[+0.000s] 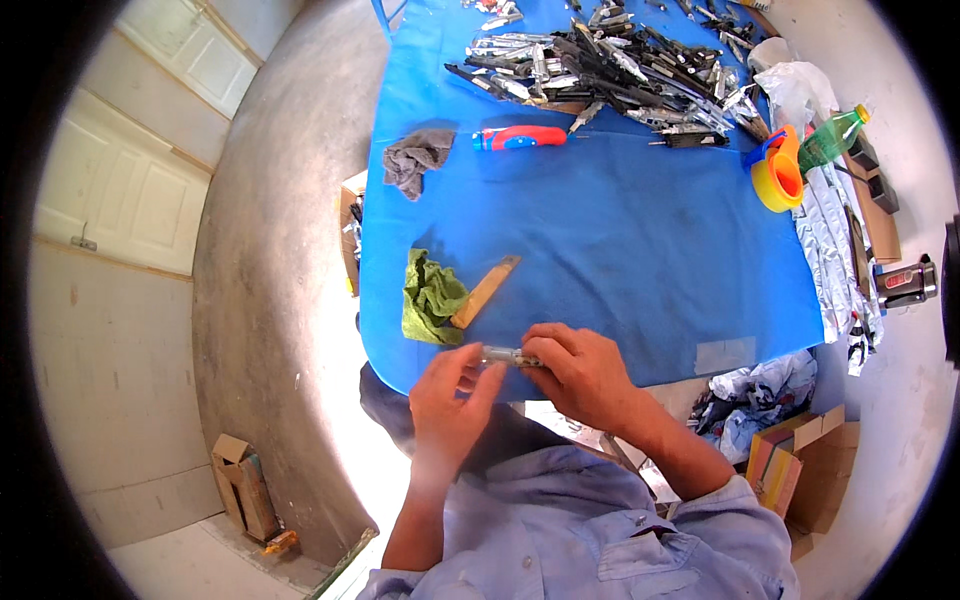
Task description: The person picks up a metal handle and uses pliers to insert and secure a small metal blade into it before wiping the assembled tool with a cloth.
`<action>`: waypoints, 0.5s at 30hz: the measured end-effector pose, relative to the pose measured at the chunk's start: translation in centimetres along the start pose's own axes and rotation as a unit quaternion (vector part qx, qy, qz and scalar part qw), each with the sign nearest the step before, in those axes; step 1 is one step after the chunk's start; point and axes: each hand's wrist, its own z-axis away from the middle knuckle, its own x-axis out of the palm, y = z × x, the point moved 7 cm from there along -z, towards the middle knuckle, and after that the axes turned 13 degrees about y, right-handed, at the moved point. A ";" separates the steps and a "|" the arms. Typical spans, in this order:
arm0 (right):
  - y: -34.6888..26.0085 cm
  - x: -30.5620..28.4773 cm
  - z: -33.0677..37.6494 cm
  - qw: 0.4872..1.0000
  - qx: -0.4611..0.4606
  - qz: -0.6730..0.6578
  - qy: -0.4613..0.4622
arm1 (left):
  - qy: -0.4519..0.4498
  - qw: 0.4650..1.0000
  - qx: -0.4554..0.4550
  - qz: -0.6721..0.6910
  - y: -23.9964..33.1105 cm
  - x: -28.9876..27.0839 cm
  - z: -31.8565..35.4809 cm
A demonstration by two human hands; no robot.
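Over the near edge of the table, my left hand [452, 395] and my right hand [580, 370] hold a short silvery, partly clear cylindrical piece [503, 356] level between them. The fingers of my left hand close round its left end, and those of my right hand pinch its right end. Its exact kind is too small to make out. Just beyond my left hand lie a crumpled green cloth [428, 298] and a flat wooden strip [487, 291], the strip's lower end against the cloth.
A blue-covered table [640, 250] carries a heap of black and silver elongated parts [620, 70] at the back. A grey rag [418, 160] lies near a red-and-blue screwdriver [520, 137]. At right stand yellow-orange tape rolls [777, 180] and a green bottle [830, 138]. Below sits an open cardboard box [825, 470].
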 end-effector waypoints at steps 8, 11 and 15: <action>-2.6 1.0 2.8 0.929 0.240 -0.241 -0.144 | 0.052 0.964 0.240 -0.100 2.8 -1.8 3.0; -2.5 3.4 4.0 0.860 0.291 -0.401 -0.121 | 0.049 0.960 0.266 -0.077 3.3 -2.3 4.3; -3.1 4.0 4.9 0.807 0.351 -0.453 -0.140 | 0.057 0.959 0.270 -0.059 3.1 -2.9 5.3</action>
